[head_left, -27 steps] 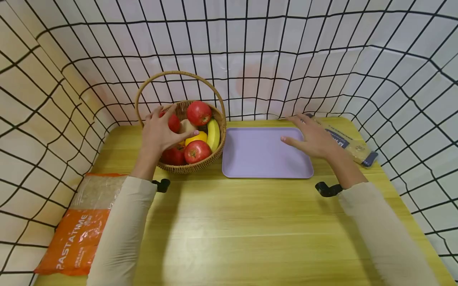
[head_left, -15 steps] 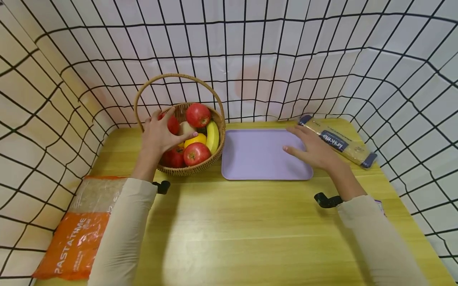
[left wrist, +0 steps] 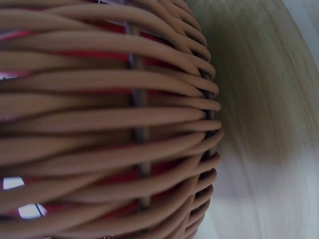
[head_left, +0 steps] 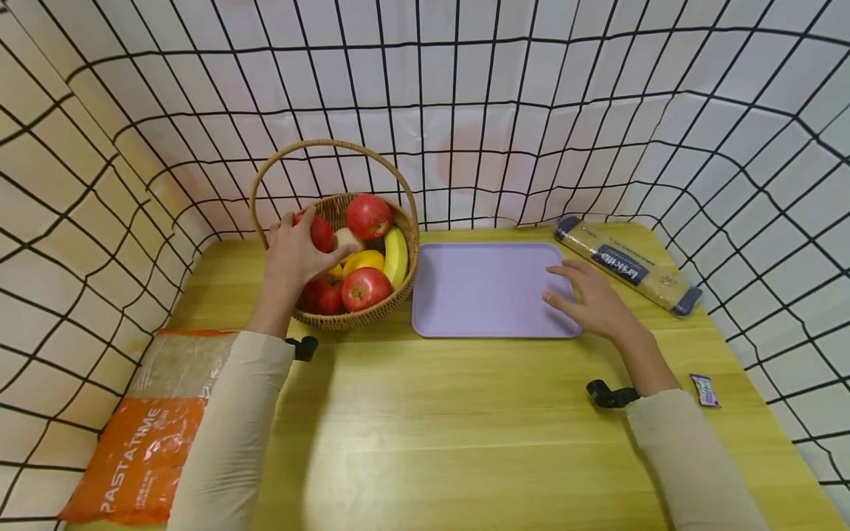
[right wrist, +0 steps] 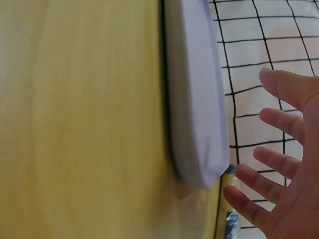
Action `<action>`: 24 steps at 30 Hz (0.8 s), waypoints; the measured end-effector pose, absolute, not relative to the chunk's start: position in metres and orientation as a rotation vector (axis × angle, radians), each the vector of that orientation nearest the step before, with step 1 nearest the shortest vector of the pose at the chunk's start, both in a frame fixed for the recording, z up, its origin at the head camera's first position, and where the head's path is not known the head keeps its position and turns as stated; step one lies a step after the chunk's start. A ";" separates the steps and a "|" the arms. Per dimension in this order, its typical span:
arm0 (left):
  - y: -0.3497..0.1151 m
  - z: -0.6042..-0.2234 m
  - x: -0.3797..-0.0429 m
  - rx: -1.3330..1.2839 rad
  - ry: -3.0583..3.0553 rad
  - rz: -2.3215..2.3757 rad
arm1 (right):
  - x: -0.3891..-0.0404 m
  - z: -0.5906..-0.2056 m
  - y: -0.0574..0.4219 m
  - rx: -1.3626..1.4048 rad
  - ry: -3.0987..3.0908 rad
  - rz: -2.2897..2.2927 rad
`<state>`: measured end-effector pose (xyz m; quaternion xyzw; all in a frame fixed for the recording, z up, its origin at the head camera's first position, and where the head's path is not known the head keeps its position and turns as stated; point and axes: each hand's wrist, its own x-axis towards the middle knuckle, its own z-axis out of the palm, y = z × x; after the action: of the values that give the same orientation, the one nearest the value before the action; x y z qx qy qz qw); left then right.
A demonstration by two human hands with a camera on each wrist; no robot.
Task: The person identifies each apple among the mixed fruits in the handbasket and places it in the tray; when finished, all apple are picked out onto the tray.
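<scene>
My left hand (head_left: 292,251) is over the left side of a wicker basket (head_left: 352,318) with a tall handle. Its fingers reach over a red apple (head_left: 322,234) at the basket's left, the thumb stretched above a yellow fruit (head_left: 364,261). More red apples (head_left: 367,288), a pale round fruit and a banana (head_left: 395,257) fill the basket. The left wrist view shows the basket's woven wall (left wrist: 109,119), red showing through the gaps. My right hand (head_left: 593,301), fingers spread and holding nothing, hovers at the right end of a lilac tray (head_left: 488,291).
An orange pasta bag (head_left: 146,450) lies at the left, partly behind the left sleeve. A yellowish pasta packet (head_left: 624,264) lies at the back right. A small purple wrapped snack (head_left: 705,390) is near the right edge. A black-gridded white sheet (head_left: 465,133) encloses the table.
The right hand has drawn back toward the person and a little right, uncovering the pasta packet and the small snack. The left hand's thumb has come slightly closer to its fingers.
</scene>
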<state>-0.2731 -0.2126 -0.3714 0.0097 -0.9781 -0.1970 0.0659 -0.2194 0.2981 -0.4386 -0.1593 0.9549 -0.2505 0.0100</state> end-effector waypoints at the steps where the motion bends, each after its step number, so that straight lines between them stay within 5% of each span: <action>1: -0.212 -0.372 -0.273 0.033 -2.945 -0.594 | -0.219 -0.441 0.300 -0.491 2.979 -0.801; 24: -0.211 -0.374 -0.271 0.064 -2.754 -0.759 | -0.229 -0.481 0.323 -0.277 2.870 -1.140</action>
<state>-0.2706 -0.2113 -0.3740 0.0223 -0.9541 -0.2629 0.1415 -0.2294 0.3226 -0.4812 -0.0894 0.9255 -0.3676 0.0205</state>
